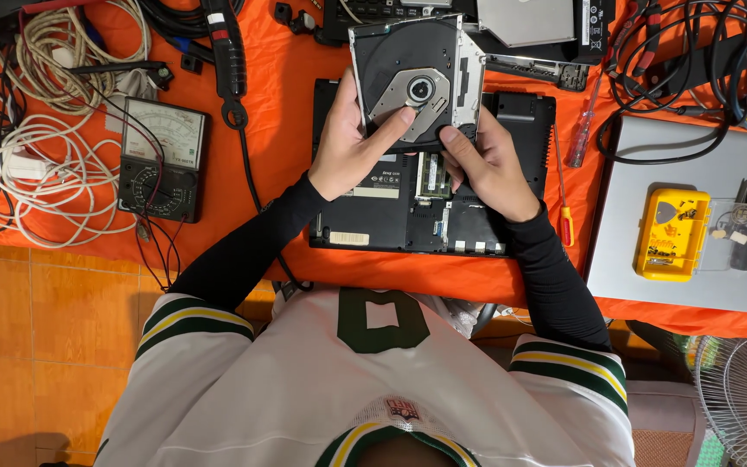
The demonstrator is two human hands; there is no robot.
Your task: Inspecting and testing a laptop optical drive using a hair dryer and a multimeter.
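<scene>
Both hands held an optical disc drive [415,82] with its tray side up, raised above an opened black laptop [430,195] lying underside-up on the orange-covered table [278,78]. The left hand [352,143] gripped the drive's left edge, fingers closed around it and thumb pressed on the metal plate near the spindle. The right hand [490,164] clasped the lower right corner, thumb on top. An analog multimeter [163,158] lay to the left beside coiled white cables [45,164]. A red-handled screwdriver [564,195] lay just right of the laptop, and a yellow case [672,233] sat on a grey laptop [641,164] farther right.
</scene>
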